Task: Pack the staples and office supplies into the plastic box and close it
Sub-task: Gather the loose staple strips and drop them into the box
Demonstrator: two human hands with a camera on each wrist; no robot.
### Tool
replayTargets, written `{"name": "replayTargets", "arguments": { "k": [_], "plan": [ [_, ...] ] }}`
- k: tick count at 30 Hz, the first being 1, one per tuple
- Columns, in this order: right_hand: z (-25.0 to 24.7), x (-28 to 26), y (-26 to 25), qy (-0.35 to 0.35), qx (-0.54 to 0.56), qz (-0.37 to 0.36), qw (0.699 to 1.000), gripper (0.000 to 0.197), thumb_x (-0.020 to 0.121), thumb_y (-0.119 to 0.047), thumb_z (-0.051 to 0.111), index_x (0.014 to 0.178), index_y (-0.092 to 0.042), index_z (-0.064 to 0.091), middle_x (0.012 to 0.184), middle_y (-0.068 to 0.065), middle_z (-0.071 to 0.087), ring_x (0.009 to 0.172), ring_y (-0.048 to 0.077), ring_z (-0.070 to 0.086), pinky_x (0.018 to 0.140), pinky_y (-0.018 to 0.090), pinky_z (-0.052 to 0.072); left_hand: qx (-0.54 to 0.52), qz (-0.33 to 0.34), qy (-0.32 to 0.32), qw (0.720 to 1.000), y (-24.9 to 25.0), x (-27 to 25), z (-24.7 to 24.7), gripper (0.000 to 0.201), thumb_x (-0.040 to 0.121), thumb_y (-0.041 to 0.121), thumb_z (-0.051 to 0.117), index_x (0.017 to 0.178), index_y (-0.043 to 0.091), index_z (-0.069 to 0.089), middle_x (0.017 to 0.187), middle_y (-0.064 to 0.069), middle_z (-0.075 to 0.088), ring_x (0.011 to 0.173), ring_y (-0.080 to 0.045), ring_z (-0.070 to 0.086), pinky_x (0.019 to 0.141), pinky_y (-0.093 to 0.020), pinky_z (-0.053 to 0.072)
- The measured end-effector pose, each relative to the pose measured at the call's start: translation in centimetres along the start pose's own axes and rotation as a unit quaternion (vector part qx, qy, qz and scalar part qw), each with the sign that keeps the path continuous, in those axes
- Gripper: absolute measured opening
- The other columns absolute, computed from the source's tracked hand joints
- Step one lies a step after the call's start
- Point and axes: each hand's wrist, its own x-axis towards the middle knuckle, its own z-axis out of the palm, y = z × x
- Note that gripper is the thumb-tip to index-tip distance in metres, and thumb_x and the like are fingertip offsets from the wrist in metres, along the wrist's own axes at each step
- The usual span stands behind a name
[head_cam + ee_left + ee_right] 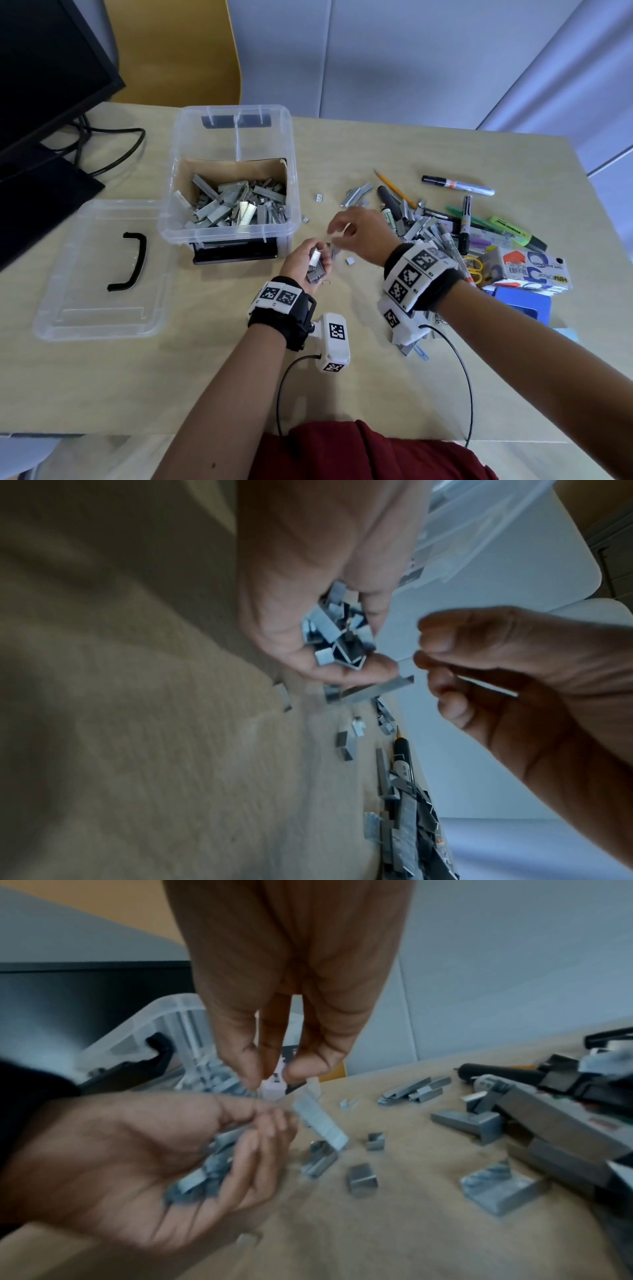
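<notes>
Cupping a handful of staples (317,265) in curled left hand (305,262) fingers; right hand (359,233) fingers pinched, whether on anything unclear. Likely light, brittle, sharp-edged strips, best gripped across flat sides. Lying jumbled, long axes mixed. Sitting far-left on bench (205,377): open box (291,212).

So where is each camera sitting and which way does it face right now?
Head: above, looking down at the table, box, both forearms.
Left wrist: along the left hand, which cups staples; right hand opposite.
Right wrist: along the right hand's fingers toward the box; left hand below.
All three share the staples in the left hand.
</notes>
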Motion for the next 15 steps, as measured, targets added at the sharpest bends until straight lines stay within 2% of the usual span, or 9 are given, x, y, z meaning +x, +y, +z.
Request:
{"name": "replayTargets", "arguments": {
  "k": [2, 3, 6, 9, 11, 13, 15],
  "plan": [
    [-0.5, 0.8, 1.1, 0.042, 0.012, 0.046, 0.998, 0.013, 0.080, -0.005, 0.062, 0.091, -0.006, 0.069, 0.087, 0.006, 0.060, 0.078, 0.014, 0.052, 0.076, 0.022, 0.047, 0.008, 0.007, 0.005, 1.000, 0.1, 0.0, -0.3, 0.031, 0.097, 0.016, 0.045, 0.066, 0.010, 0.045, 0.038, 0.003, 0.048, 0.031, -0.006, 0.046, 0.036, -0.012, 0.035],
    [-0.6, 1.1, 1.6, 0.036, -0.003, 0.069, 0.997, 0.016, 0.080, -0.007, 0.062, 0.096, -0.007, 0.068, 0.091, 0.008, 0.061, 0.082, 0.015, 0.053, 0.083, 0.027, 0.046, 0.017, 0.009, 0.008, 1.000, 0.2, 0.1, -0.6, 0.032, 0.097, 0.016, 0.045, 0.065, 0.011, 0.045, 0.038, 0.004, 0.047, 0.030, -0.006, 0.045, 0.036, -0.011, 0.035],
    [0.2, 1.1, 2.3, -0.064, -0.079, 0.100, 0.990, 0.041, 0.082, -0.020, 0.067, 0.121, -0.015, 0.057, 0.112, 0.009, 0.055, 0.104, 0.022, 0.051, 0.091, 0.029, 0.038, 0.037, 0.012, 0.016, 0.999, 0.3, 0.0, -1.2, 0.033, 0.097, 0.018, 0.044, 0.065, 0.012, 0.045, 0.037, 0.005, 0.046, 0.030, -0.005, 0.045, 0.035, -0.011, 0.035],
    [1.9, 0.6, 1.5, -0.111, -0.101, 0.068, 0.986, 0.055, 0.079, -0.023, 0.070, 0.130, -0.019, 0.050, 0.118, 0.008, 0.052, 0.110, 0.024, 0.049, 0.092, 0.029, 0.037, 0.036, 0.017, 0.014, 0.999, 0.4, -0.2, -1.6, 0.033, 0.097, 0.017, 0.043, 0.065, 0.012, 0.045, 0.039, 0.005, 0.047, 0.031, -0.005, 0.045, 0.035, -0.011, 0.035],
    [3.1, 0.6, 0.9, -0.118, -0.128, 0.042, 0.984, 0.046, 0.079, -0.015, 0.068, 0.123, -0.015, 0.055, 0.117, 0.008, 0.053, 0.108, 0.026, 0.050, 0.091, 0.032, 0.041, 0.036, 0.016, 0.017, 0.999, 0.4, -0.3, -1.8, 0.033, 0.097, 0.017, 0.043, 0.065, 0.012, 0.045, 0.039, 0.005, 0.047, 0.031, -0.005, 0.045, 0.036, -0.011, 0.035],
    [4.1, 0.7, 0.5, -0.111, -0.155, 0.026, 0.981, 0.029, 0.079, -0.006, 0.061, 0.108, -0.007, 0.063, 0.112, 0.011, 0.054, 0.103, 0.031, 0.052, 0.083, 0.033, 0.042, 0.033, 0.019, 0.022, 0.999, 0.3, -0.3, -2.0, 0.032, 0.097, 0.017, 0.044, 0.065, 0.011, 0.046, 0.039, 0.004, 0.048, 0.031, -0.005, 0.045, 0.036, -0.011, 0.035],
    [4.6, 0.7, 0.2, -0.099, -0.155, 0.028, 0.983, 0.017, 0.079, -0.003, 0.057, 0.095, -0.001, 0.064, 0.107, 0.014, 0.054, 0.098, 0.032, 0.053, 0.077, 0.031, 0.040, 0.031, 0.022, 0.024, 0.999, 0.3, -0.4, -2.2, 0.032, 0.097, 0.017, 0.044, 0.066, 0.010, 0.047, 0.039, 0.004, 0.048, 0.031, -0.006, 0.045, 0.036, -0.011, 0.036]
  ]
}}
